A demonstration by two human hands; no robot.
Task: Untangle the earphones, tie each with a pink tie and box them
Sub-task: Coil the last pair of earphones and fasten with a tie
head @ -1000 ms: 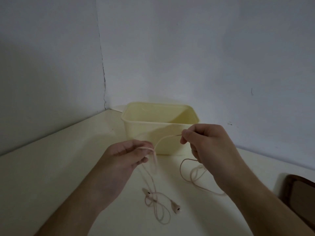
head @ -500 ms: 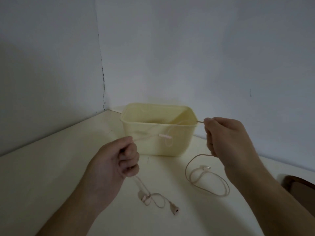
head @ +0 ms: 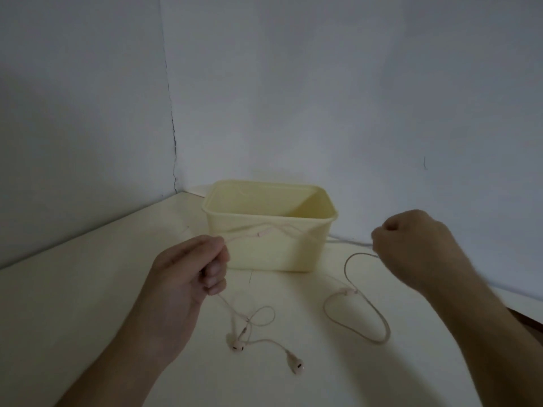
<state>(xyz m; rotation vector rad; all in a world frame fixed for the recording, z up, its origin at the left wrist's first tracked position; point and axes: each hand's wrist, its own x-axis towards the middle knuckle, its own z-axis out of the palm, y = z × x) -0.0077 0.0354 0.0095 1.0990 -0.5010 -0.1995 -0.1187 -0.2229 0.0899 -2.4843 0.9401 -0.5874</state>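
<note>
Over on the left, the person's left hand (head: pixel 188 277) is curled into a fist round the pale pink earphone cord (head: pixel 266 230), thumb side up, held just above the cream table (head: pixel 73 304). Below that fist the cord drops to the tabletop and crosses itself in a small loop (head: pixel 261 315), and two earbuds lie there: one earbud (head: pixel 236 345) just under the hand, the other earbud (head: pixel 295 365) a little further right and nearer the person. From the top of the fist the cord runs across to the right, raised off the table and passing in front of the near wall of the yellow box (head: pixel 264 254). Midway along that stretch sits a small pink lump on the cord, though I cannot tell what it is. The box stands beyond and between the two hands, open at the top, close to the corner of the walls. Further right, the right hand (head: pixel 411 245) is clenched with knuckles up, pinching the cord at its fingertips. Beneath it the rest of the cord hangs down and lies in a long loop (head: pixel 364 321) on the table. At the far right edge, beside the right forearm, a dark brown object (head: pixel 530 320) shows only in part.
</note>
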